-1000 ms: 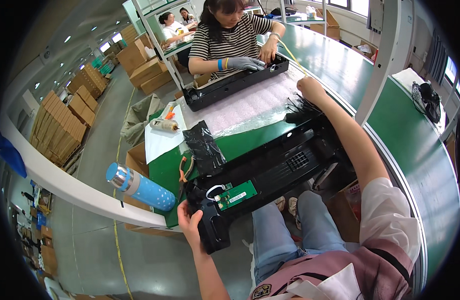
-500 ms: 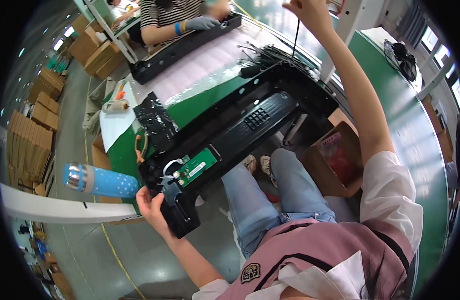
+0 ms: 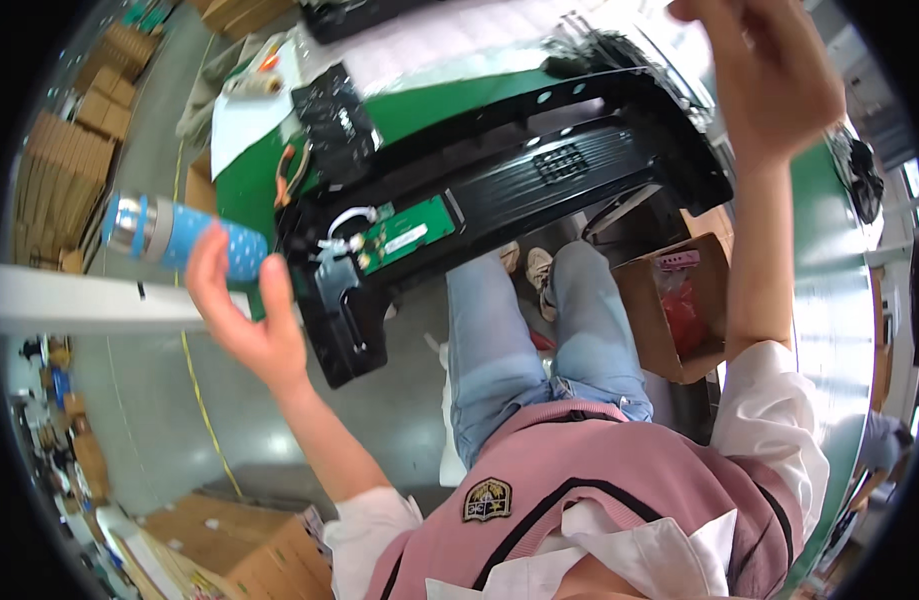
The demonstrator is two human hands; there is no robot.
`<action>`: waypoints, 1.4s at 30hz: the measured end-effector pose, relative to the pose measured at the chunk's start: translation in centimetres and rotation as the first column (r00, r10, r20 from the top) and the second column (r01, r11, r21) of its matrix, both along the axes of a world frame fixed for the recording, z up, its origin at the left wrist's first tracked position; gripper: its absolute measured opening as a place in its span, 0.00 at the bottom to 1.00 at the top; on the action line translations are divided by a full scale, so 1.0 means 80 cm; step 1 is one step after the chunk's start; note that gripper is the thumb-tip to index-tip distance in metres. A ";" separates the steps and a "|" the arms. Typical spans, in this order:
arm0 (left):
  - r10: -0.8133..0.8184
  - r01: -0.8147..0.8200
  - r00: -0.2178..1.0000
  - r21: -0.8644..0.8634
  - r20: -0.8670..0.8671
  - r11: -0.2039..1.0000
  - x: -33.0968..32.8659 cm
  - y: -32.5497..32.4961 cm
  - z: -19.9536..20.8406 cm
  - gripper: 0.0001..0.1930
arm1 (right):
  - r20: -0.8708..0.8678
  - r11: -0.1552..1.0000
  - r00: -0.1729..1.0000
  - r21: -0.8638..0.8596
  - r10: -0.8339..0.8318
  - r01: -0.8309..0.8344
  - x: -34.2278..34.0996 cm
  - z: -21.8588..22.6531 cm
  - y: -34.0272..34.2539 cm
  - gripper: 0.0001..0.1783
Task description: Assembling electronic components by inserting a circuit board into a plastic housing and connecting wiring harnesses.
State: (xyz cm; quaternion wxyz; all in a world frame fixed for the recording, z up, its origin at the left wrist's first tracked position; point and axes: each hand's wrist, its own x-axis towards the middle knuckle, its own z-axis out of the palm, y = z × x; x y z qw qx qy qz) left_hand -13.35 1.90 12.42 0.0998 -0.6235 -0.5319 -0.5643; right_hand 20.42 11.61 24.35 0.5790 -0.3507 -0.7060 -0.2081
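Observation:
A long black plastic housing (image 3: 499,215) lies across the green bench at its near edge. In its left end sits a green circuit board (image 3: 411,235) with white wires (image 3: 351,217) beside it. My left hand (image 3: 254,315) is open, thumb and fingers apart, at the housing's left end. It overlaps the blue dotted bottle (image 3: 241,250) in view; whether they touch I cannot tell. My right hand (image 3: 784,95) is raised at the upper right, above the housing's right end. Its fingers are blurred and partly cut off by the frame, so anything in them is hidden.
Orange-handled pliers (image 3: 290,175) and a black plastic bag (image 3: 337,125) lie left of the housing's far side. Black cables (image 3: 619,55) are heaped behind it. An open cardboard box (image 3: 669,310) stands right of my knees. A white frame bar (image 3: 89,300) crosses at left.
My left hand has let go of the housing's left end and opened. My right hand has moved right; the thin black cable below it no longer shows. The view has shifted.

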 end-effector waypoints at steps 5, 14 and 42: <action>-0.128 0.242 0.809 0.126 -0.573 0.962 0.105 0.029 0.080 0.25 | 0.197 0.687 0.681 0.045 0.705 -0.725 -0.091 -0.070 -0.034 0.08; -0.224 0.212 0.796 -0.088 -0.562 0.973 0.062 0.010 0.063 0.23 | -0.833 0.062 0.388 -0.397 0.395 -0.916 -0.097 -0.118 -0.063 0.13; -0.492 -0.159 0.544 -0.659 -0.680 0.736 -0.001 0.044 -0.017 0.04 | 0.285 0.643 0.913 -0.765 0.293 0.032 -0.128 -0.230 -0.007 0.17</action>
